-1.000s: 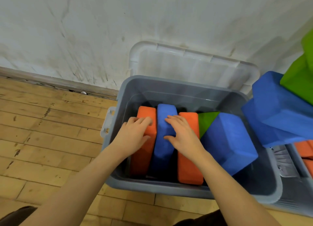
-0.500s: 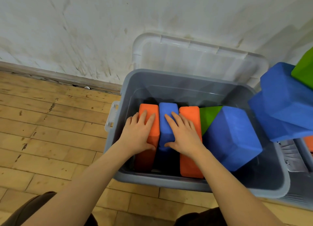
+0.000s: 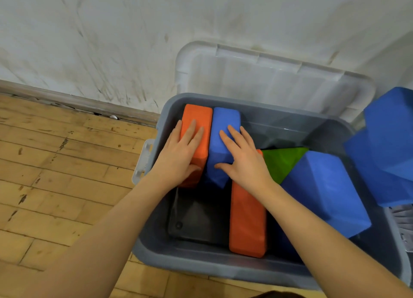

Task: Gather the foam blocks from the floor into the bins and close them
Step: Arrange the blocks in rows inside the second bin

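Two blocks pushed to the bin's [image 3: 223, 266] far-left corner — flat-fingered left hand [image 3: 178, 159] on orange block [image 3: 196, 128], right hand [image 3: 243, 161] on blue block [image 3: 225, 130] — should be pressed level.

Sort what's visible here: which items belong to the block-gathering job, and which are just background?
Job: grey bin, its white lid, orange block under left hand, blue block under right hand, second orange block, green block.

Background: wall, wooden floor.
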